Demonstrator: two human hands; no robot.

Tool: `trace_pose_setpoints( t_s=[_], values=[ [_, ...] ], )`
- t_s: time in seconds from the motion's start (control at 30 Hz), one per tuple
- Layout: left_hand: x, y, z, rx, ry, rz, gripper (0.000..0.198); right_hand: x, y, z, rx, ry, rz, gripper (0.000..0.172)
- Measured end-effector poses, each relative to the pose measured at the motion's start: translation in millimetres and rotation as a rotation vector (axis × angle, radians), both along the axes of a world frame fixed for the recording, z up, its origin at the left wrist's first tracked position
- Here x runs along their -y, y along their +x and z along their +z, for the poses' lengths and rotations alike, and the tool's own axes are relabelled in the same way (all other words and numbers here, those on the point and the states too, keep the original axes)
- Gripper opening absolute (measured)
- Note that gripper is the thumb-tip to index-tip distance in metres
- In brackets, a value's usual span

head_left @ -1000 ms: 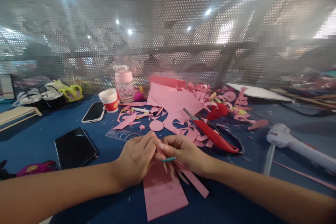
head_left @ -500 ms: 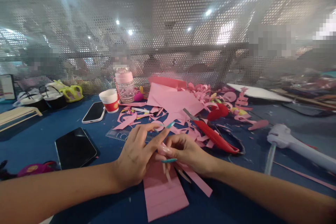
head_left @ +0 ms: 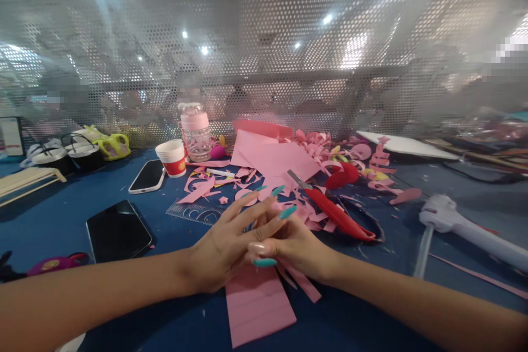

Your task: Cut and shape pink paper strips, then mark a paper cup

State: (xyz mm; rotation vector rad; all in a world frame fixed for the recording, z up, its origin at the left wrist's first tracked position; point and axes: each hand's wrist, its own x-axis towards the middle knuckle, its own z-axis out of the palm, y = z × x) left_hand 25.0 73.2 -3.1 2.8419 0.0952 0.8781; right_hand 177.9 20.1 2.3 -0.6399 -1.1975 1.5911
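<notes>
The person's two bare hands meet low in the middle of the view; the left hand, with long teal nails, has its fingers stretched out and laid across the fingers of the right hand; the right hand is curled, its pale-nailed thumb near the left thumb; the overlapping fingers hide whatever may be between them, so I cannot tell whether either hand is gripping anything.

A narrow strip of pink paper slants out from under the right hand, its upper end hidden; just beside it, a flat rectangular piece of pink paper with faint crosswise lines lies below the joined hands, on a dark blue tabletop.

Beyond the fingers, a clear plastic stencil ruler lies to the left; a red-handled tool with a metal blade lies to the right, near a heap of pink paper sheets and curled offcuts.

Farther left are a black-screened phone, a white-edged phone, stacked red-and-white paper cups and a clear bottle with a pink collar; far right, a white tool with a translucent rod; behind everything, a grey perforated screen.
</notes>
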Motion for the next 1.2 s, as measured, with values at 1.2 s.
trace_pose_setpoints(
  t_s=[1.2],
  values=[
    [-7,1,7.1,0.236,-0.82,-0.086,0.025,-12,23,-1.1,0.152,-0.143,0.194,0.041]
  ],
)
